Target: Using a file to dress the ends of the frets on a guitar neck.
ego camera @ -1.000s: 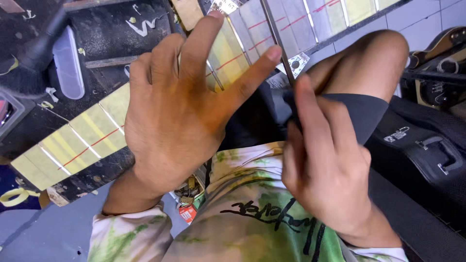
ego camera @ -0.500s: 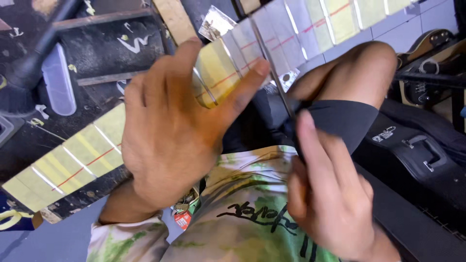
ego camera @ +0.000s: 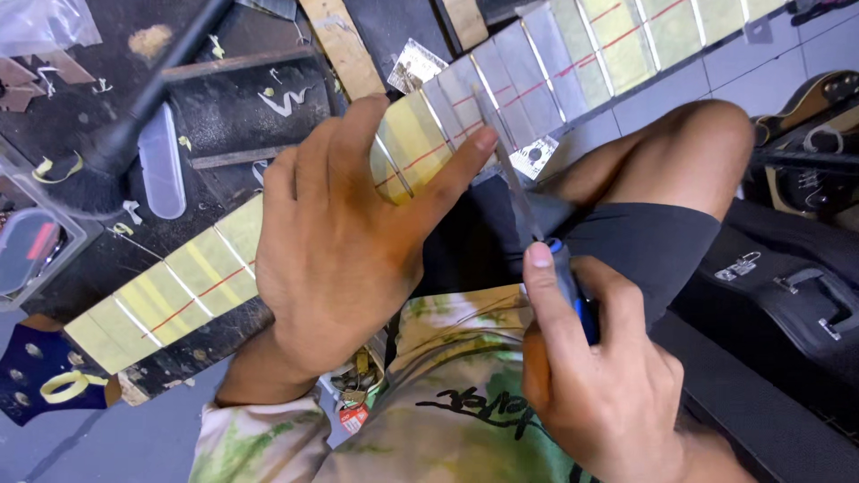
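Left hand (ego camera: 344,246) presses flat on the taped guitar neck (ego camera: 429,148), thumb stretched along a fret. Right hand (ego camera: 595,376), now lower and nearer the body than a second ago, grips a blue-handled file (ego camera: 528,206) whose blade crosses the neck just beyond that thumb.

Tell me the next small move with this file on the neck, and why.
Probably a short stroke along the fret under the file. Its tip already lies across the taped neck, beside the left hand's thumb, which pins the neck, and the right hand grips the blue handle.
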